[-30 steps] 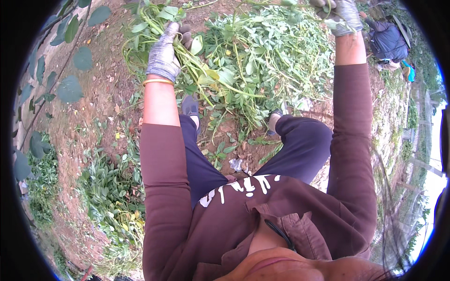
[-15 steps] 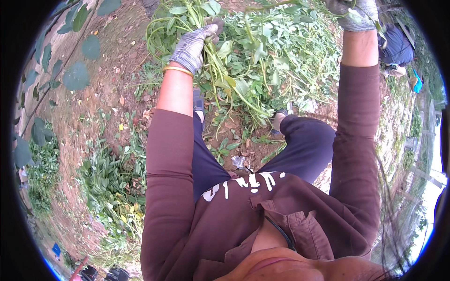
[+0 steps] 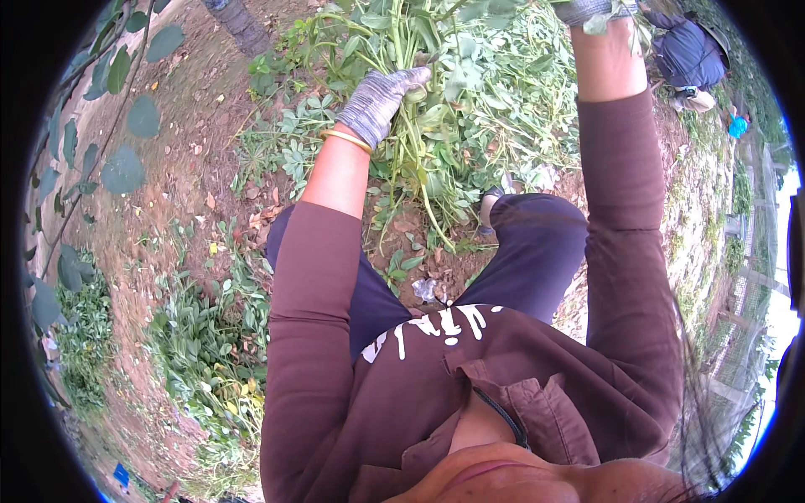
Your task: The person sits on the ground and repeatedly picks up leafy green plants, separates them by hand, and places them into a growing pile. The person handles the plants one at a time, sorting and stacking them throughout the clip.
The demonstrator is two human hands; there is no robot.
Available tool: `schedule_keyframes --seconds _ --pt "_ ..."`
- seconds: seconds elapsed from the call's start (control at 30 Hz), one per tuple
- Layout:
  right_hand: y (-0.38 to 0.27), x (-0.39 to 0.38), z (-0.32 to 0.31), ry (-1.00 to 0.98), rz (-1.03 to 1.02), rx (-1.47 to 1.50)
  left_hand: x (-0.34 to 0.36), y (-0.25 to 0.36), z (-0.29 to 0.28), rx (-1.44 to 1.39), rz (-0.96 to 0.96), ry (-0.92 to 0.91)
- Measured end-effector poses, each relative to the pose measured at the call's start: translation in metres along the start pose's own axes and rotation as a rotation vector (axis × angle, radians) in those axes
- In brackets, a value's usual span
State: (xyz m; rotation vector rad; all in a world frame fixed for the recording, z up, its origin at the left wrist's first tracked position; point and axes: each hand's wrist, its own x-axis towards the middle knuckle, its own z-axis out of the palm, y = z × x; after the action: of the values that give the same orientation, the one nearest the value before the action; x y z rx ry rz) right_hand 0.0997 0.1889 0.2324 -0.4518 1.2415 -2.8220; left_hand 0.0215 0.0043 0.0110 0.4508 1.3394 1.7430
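In a grey knitted glove, my left hand (image 3: 377,102) is closed around a bunch of green leafy stems (image 3: 411,138). Stem ends hang below that fist, while the leafy tops spread away from me. A yellow bangle (image 3: 345,139) circles the left wrist. My right hand (image 3: 594,10), gloved alike, reaches to the top edge, where its fingers are cut off. Green leaves (image 3: 599,25) show at its glove and wrist; its grip is hidden. Beneath both hands lies a broad heap of cut leafy plants (image 3: 511,101).
My bent knees (image 3: 541,243) frame the heap's near side. More greenery (image 3: 205,335) lies on brown soil at left. A leafy branch (image 3: 126,117) hangs at upper left, near a tree trunk (image 3: 239,25). Another person (image 3: 689,57) in dark blue bends over at upper right.
My left hand has moved right and slightly nearer with the bunch of stems. My right hand has shifted left and away, partly leaving the picture.
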Motion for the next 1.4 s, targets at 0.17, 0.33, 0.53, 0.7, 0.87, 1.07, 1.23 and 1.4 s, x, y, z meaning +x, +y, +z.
schedule_keyframes --seconds 0.17,0.33,0.53,0.7,0.87,1.07,1.23,1.4 --pt "0.015 -0.001 0.022 -0.015 -0.144 0.026 0.005 -0.005 0.017 -0.129 0.046 -0.130" --pt "0.021 0.030 0.015 0.099 -0.355 0.064 0.023 -0.032 0.015 0.384 0.279 -0.121" --pt "0.023 0.039 0.022 0.165 -0.447 0.032 0.021 -0.011 0.033 -0.197 0.237 0.279" --pt "0.021 0.007 0.055 0.149 -0.521 -0.069 0.030 -0.002 0.027 -0.443 0.319 0.451" --pt "-0.025 -0.066 0.075 0.248 -0.713 -0.262 0.020 0.021 0.029 -0.821 0.297 0.460" --pt "-0.052 -0.104 0.109 0.284 -0.613 -0.002 0.022 0.000 0.021 -0.559 0.225 0.190" --pt "-0.033 -0.108 0.123 0.162 -0.611 -0.318 0.016 -0.024 0.063 -0.473 0.143 -0.132" --pt "-0.026 -0.079 0.076 0.321 -0.606 -0.064 -0.036 -0.017 0.091 -0.666 0.085 -0.557"
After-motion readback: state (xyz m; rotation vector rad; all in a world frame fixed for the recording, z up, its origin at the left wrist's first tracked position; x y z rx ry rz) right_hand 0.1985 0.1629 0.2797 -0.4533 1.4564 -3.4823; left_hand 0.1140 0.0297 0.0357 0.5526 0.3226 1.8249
